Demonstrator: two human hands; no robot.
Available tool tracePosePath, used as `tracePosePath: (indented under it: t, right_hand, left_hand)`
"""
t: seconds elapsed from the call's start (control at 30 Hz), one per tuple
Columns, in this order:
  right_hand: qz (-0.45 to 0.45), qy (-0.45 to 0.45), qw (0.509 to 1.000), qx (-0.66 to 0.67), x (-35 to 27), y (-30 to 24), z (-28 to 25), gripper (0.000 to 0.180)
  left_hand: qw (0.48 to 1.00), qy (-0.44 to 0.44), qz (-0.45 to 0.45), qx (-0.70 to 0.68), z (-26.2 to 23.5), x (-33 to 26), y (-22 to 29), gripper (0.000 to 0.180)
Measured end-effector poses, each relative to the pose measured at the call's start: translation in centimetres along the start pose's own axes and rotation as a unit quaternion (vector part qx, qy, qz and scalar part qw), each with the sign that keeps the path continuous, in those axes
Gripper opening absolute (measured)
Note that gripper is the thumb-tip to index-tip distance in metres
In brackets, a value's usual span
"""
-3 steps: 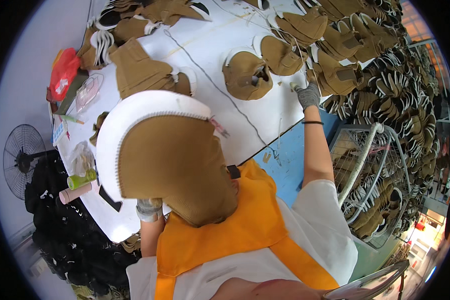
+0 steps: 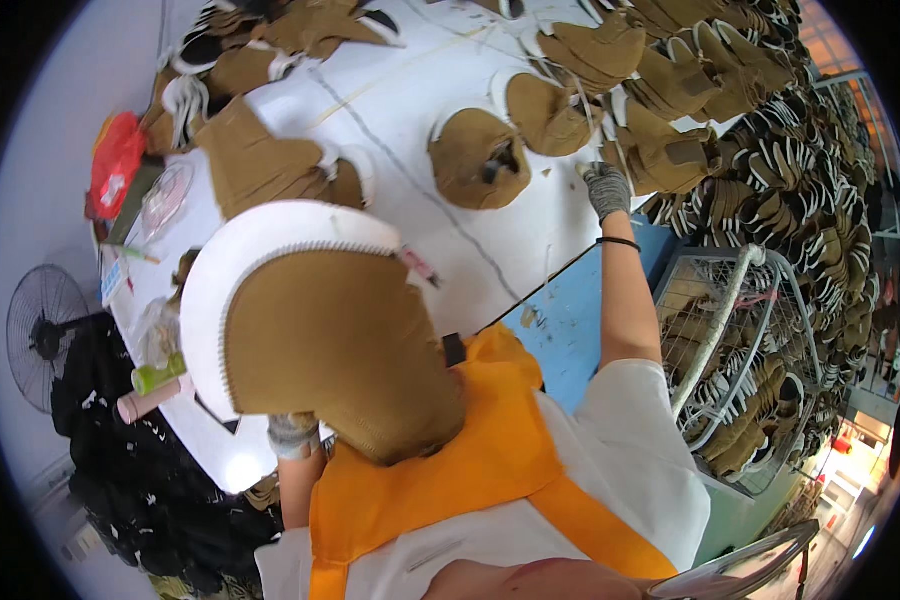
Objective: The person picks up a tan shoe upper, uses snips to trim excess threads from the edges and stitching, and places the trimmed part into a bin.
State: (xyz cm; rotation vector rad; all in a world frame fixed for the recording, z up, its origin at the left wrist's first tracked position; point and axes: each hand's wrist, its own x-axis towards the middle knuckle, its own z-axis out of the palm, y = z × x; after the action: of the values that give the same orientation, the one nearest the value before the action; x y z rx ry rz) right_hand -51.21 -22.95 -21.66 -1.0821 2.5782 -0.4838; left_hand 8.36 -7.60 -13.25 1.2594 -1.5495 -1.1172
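Note:
A brown shoe upper with a white band stitched round its edge is held up close in front of me. My left hand, in a grey glove, supports it from below and behind; the upper hides its fingers. My right hand, also gloved, is stretched far out to the right at the table's edge. Its fingers are closed together beside another brown shoe upper; what is pinched in them is too small to make out. A small pink-and-white piece shows by the end of the white band.
More brown uppers lie over the white table. At right stands a wire cart holding shoes, with large heaps beyond. On the left are a red bag, a green roll, a fan and a black pile.
The view has shifted slightly, so the table's things sit a little further left. The held upper is slightly lower and further left. My right arm stays stretched out.

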Motion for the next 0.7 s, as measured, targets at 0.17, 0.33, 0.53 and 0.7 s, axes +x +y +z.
tracePosePath:
  t: [0.17,0.33,0.53,0.7]
  right_hand:
    - [-0.111,0.069,0.99,0.046,4.9,-3.3,-5.8,0.045]
    - [-0.071,0.07,0.991,-0.089,9.2,0.7,-9.1,0.05]
    - [-0.15,0.181,0.97,0.055,7.3,2.5,-5.8,0.037]
    - [-0.24,0.207,0.942,0.11,4.1,-2.4,-5.4,0.047]
  left_hand:
    - [0.987,0.107,-0.077,-0.091,4.2,-2.1,0.7,0.068]
    - [0.984,0.096,-0.096,-0.117,5.1,2.3,2.0,0.077]
    - [0.986,0.108,-0.123,-0.035,9.2,5.9,6.3,0.068]
    - [0.967,0.176,-0.185,-0.023,11.3,9.4,8.1,0.077]
